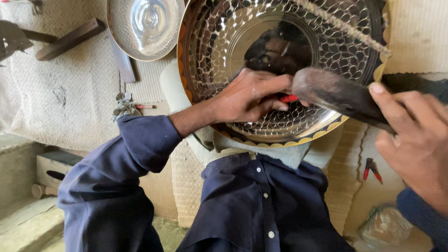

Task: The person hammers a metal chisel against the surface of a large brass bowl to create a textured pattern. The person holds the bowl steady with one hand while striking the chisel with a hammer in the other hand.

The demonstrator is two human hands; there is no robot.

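Observation:
A large shiny metal tray (224, 51) with a hammered scale pattern and a scalloped yellow rim rests tilted on my lap. My left hand (249, 95) lies on its surface, pinching a small red-handled tool (289, 98) against the metal. My right hand (413, 140) grips the handle of a dark, worn mallet (336, 91), whose rounded head sits just over the red tool. A twisted cord (345, 25) crosses the tray's upper right. I wear a dark blue buttoned shirt.
A smaller plain metal dish (144, 25) lies at the top left on woven matting. Wooden blocks (70, 39) lie beyond it. Red-handled pliers (372, 169) rest on the mat at the right. A small red pen-like tool (144, 107) lies left of the tray.

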